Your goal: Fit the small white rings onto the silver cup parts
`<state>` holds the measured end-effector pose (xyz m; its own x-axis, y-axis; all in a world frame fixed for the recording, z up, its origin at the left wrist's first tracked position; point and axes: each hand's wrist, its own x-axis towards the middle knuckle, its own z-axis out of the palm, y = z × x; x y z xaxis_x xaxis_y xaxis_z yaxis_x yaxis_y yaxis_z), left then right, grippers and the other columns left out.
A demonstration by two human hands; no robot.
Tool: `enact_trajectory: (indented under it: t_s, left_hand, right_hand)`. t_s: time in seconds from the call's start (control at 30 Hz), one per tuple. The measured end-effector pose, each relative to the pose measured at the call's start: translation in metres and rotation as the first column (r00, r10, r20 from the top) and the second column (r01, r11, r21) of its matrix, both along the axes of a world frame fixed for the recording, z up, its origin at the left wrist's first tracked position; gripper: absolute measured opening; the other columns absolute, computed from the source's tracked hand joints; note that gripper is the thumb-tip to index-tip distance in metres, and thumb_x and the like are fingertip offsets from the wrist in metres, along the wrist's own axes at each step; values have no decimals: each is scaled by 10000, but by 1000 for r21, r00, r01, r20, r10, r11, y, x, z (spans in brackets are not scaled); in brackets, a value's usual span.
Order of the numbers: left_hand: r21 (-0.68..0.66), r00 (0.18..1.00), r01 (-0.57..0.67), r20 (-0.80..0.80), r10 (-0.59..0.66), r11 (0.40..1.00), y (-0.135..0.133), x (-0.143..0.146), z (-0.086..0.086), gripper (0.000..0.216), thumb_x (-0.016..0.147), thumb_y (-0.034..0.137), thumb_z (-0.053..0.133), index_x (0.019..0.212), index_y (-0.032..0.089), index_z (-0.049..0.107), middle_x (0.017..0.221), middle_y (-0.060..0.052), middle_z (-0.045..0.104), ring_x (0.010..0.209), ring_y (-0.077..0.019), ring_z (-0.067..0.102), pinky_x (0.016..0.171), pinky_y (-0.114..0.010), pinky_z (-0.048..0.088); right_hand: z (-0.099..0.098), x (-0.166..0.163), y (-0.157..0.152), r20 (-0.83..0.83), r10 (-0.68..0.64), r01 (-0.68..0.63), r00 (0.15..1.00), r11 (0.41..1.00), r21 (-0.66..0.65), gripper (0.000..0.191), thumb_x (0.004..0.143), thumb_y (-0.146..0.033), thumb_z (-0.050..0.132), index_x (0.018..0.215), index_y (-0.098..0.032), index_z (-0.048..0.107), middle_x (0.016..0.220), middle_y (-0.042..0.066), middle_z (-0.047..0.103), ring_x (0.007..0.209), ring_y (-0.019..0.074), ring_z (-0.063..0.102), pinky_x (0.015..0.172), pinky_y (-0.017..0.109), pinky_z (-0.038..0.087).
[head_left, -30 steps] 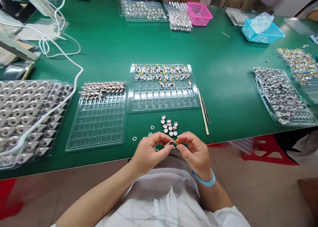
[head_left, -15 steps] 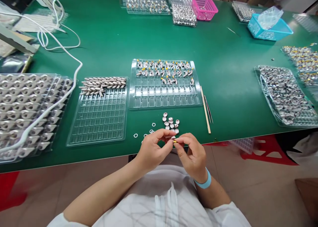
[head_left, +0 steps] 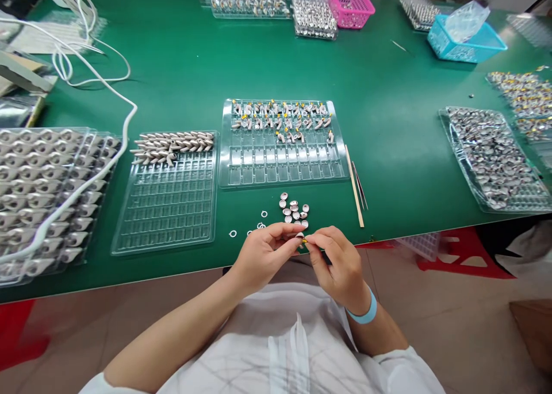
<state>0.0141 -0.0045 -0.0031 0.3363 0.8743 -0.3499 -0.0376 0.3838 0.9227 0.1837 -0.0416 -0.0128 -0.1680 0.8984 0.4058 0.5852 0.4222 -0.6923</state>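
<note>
At the table's front edge my left hand (head_left: pixel 265 253) pinches a small round metal cap (head_left: pixel 301 235) between thumb and fingertips. Against it, my right hand (head_left: pixel 338 261) is closed on a tiny yellow-tipped piece (head_left: pixel 304 241); fingers hide most of both parts. Just beyond my hands lie several loose round metal caps (head_left: pixel 288 211). Several thin white rings (head_left: pixel 233 233) rest to the left of them. Farther back, a clear plastic tray (head_left: pixel 284 172) holds small grey parts with yellow tips in its rear rows.
A wooden stick (head_left: pixel 354 187) and tweezers (head_left: pixel 359 186) lie right of the tray. Another clear tray (head_left: pixel 166 210) with grey parts stands left, beside stacked trays (head_left: pixel 43 198) crossed by a white cable (head_left: pixel 125 129). A filled tray (head_left: pixel 495 158), a blue basket (head_left: pixel 468 46) and a pink basket (head_left: pixel 351 8) stand farther off.
My fingertips stay together at the small parts, and the right hand has turned slightly. The whole view has shifted a little.
</note>
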Motion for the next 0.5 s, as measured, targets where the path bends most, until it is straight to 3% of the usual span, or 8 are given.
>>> enact_trajectory:
  t_s: [0.17, 0.37, 0.5]
  left_hand:
    - [-36, 999, 11, 38, -10, 999, 2, 0, 3, 324, 782, 300, 697, 1057, 128, 709, 907, -77, 748, 831, -202, 715, 790, -353, 625]
    - [78, 995, 78, -69, -73, 994, -1, -2, -3, 301, 839, 291, 641, 1099, 154, 703, 1052, -98, 734, 917, -226, 713, 810, -346, 621]
    - [136, 987, 112, -134, -94, 984, -1, -5, -7, 280, 861, 284, 617, 1093, 154, 702, 1043, -97, 730, 831, -201, 722, 766, -330, 618]
  right_hand:
    - [-3, 0, 0, 2, -5, 5, 1000, 1000, -1, 251, 873, -100, 548, 1084, -232, 582, 917, 74, 648, 830, 202, 610, 727, 369, 535]
    - [2, 0, 5, -29, -9, 6, 1000, 996, -91, 143, 879, -120, 553, 978, -213, 595, 839, 51, 635, 778, 178, 594, 701, 333, 515]
    - [8, 3, 8, -51, 12, -20, 999, 987, -157, 86, 893, -138, 539, 925, -204, 584, 801, 34, 616, 740, 159, 577, 669, 301, 490]
